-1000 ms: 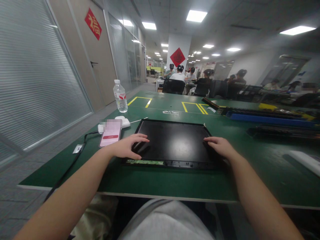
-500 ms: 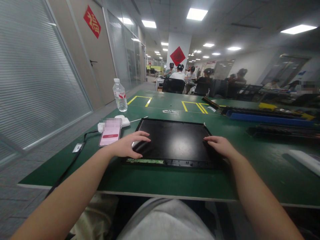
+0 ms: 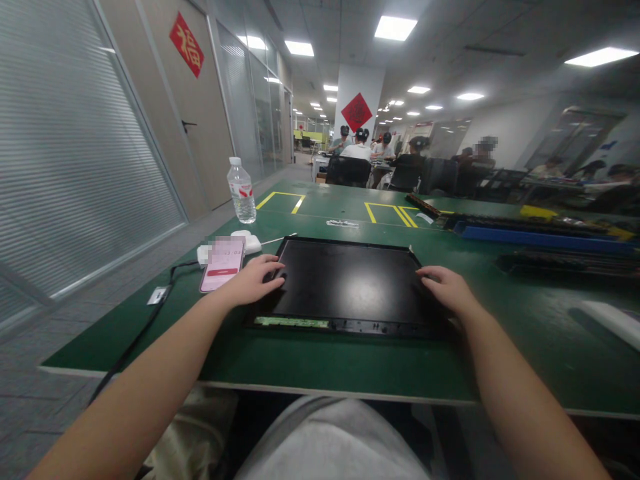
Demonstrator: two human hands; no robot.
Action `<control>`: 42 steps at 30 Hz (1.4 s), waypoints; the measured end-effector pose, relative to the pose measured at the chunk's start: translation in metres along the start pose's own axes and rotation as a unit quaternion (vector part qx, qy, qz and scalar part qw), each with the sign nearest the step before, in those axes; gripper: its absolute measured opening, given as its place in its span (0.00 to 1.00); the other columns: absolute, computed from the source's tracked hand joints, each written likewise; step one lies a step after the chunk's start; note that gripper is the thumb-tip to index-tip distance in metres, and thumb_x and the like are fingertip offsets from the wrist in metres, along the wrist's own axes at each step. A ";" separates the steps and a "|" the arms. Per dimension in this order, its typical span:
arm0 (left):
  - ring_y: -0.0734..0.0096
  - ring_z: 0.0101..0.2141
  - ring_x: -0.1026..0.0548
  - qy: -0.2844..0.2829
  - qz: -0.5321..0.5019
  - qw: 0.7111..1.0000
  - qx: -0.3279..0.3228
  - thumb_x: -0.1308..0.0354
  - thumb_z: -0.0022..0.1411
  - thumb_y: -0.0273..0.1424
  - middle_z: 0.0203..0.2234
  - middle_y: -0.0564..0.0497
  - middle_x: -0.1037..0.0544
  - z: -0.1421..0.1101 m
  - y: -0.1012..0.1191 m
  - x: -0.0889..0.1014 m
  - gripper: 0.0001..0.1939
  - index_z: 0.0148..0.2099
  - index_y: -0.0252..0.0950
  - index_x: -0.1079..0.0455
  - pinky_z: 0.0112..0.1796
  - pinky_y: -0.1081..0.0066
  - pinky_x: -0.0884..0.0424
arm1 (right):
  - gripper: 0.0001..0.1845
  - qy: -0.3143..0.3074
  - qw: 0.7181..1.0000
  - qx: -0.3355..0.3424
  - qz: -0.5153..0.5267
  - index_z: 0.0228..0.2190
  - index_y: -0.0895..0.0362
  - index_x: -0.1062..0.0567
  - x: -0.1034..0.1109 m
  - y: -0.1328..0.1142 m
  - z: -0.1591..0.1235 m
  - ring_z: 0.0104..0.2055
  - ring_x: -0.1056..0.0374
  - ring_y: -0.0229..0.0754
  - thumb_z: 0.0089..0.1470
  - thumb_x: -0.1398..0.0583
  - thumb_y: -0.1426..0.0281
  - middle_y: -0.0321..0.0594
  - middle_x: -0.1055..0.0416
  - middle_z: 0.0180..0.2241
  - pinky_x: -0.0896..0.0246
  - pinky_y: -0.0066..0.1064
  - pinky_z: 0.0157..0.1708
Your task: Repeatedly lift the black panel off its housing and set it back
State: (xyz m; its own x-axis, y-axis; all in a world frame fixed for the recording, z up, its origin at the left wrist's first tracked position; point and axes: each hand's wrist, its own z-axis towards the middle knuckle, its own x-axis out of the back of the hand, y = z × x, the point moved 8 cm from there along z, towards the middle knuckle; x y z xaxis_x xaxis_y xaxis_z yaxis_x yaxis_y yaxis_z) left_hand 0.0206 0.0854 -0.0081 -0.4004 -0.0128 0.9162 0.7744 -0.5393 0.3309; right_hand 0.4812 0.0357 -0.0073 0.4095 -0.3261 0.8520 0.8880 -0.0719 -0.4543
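A flat black display panel (image 3: 340,280) lies on the green table in front of me, its frame black and its dark screen face up. A narrow green circuit board (image 3: 293,323) runs along the left part of its near edge. At the panel's left edge is my left hand (image 3: 253,280), open, with the thumb and fingers apart and the tips over the frame. My right hand (image 3: 447,288) is at the right edge, fingers extended and slightly bent, tips on or just above the frame. Its lower fingers are partly hidden.
To the left lie a phone (image 3: 223,267), a white device (image 3: 247,241) and a black cable (image 3: 145,333). A water bottle (image 3: 242,192) stands behind them. Dark strips and a blue bar (image 3: 530,237) lie back right; a white bar (image 3: 610,323) is at right. People sit beyond.
My left hand has moved left and slightly away from me, off the screen to its edge. My right hand has shifted a little outward to the right. The panel stays in place.
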 end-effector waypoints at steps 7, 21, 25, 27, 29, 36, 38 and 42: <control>0.48 0.56 0.30 -0.010 0.068 0.997 0.040 0.54 0.62 0.37 0.54 0.36 0.26 0.004 -0.012 -0.003 0.25 0.54 0.31 0.25 0.59 0.55 0.36 | 0.19 -0.017 0.992 -0.119 -0.033 0.41 0.55 0.17 -0.002 0.035 0.004 0.38 0.25 0.48 0.47 0.40 0.68 0.45 0.20 0.38 0.32 0.35 0.39; 0.48 0.57 0.30 -0.022 0.066 0.996 0.057 0.56 0.57 0.28 0.56 0.35 0.28 0.007 -0.009 -0.010 0.28 0.56 0.26 0.27 0.60 0.55 0.37 | 0.15 -0.044 0.992 -0.120 -0.018 0.33 0.53 0.16 -0.008 0.039 0.003 0.30 0.25 0.48 0.43 0.40 0.72 0.44 0.20 0.29 0.30 0.36 0.35; 0.49 0.57 0.31 -0.017 0.056 0.997 0.054 0.55 0.57 0.28 0.56 0.36 0.28 0.007 -0.011 -0.010 0.28 0.56 0.27 0.27 0.60 0.56 0.37 | 0.17 -0.049 0.990 -0.131 0.008 0.35 0.55 0.16 -0.014 0.048 0.004 0.28 0.25 0.46 0.42 0.40 0.74 0.44 0.20 0.29 0.31 0.35 0.33; 0.50 0.57 0.30 -0.008 0.050 0.998 0.049 0.54 0.56 0.29 0.55 0.39 0.26 0.006 -0.012 -0.009 0.27 0.56 0.31 0.26 0.60 0.56 0.37 | 0.18 -0.044 0.991 -0.125 0.028 0.35 0.55 0.16 -0.017 0.053 0.006 0.28 0.26 0.45 0.41 0.41 0.76 0.44 0.20 0.30 0.31 0.34 0.33; 0.50 0.57 0.31 -0.006 0.048 0.998 0.049 0.54 0.56 0.29 0.54 0.41 0.26 0.006 -0.013 -0.010 0.27 0.55 0.32 0.26 0.60 0.56 0.37 | 0.18 -0.039 0.991 -0.121 0.043 0.35 0.56 0.16 -0.020 0.058 0.007 0.28 0.26 0.44 0.41 0.41 0.76 0.43 0.20 0.29 0.31 0.33 0.33; 0.51 0.57 0.31 -0.015 0.062 0.997 0.052 0.55 0.57 0.29 0.55 0.40 0.27 0.006 -0.013 -0.011 0.28 0.56 0.31 0.26 0.61 0.58 0.38 | 0.18 -0.039 0.989 -0.130 0.058 0.35 0.56 0.16 -0.024 0.065 0.008 0.33 0.25 0.47 0.42 0.40 0.75 0.44 0.22 0.28 0.31 0.36 0.37; 0.50 0.58 0.31 -0.017 0.062 0.996 0.059 0.55 0.58 0.29 0.56 0.39 0.28 0.006 -0.013 -0.010 0.28 0.57 0.30 0.27 0.61 0.58 0.38 | 0.19 -0.048 0.987 -0.141 0.059 0.36 0.56 0.16 -0.024 0.064 0.007 0.33 0.25 0.48 0.42 0.40 0.75 0.45 0.21 0.28 0.31 0.37 0.37; 0.51 0.58 0.30 -0.014 0.057 0.996 0.070 0.56 0.58 0.29 0.56 0.38 0.28 0.005 -0.013 -0.009 0.28 0.57 0.29 0.27 0.61 0.59 0.38 | 0.21 -0.064 0.983 -0.162 0.063 0.40 0.57 0.17 -0.025 0.064 0.004 0.32 0.25 0.47 0.42 0.41 0.75 0.46 0.21 0.30 0.31 0.37 0.37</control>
State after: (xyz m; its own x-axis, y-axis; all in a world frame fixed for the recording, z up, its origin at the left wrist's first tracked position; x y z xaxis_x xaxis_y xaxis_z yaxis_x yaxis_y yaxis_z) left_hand 0.0164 0.0973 -0.0196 -0.2944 -0.0434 0.9547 0.8752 -0.4136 0.2510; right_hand 0.5285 0.0433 -0.0566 0.5528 -0.2321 0.8004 0.7239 -0.3420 -0.5992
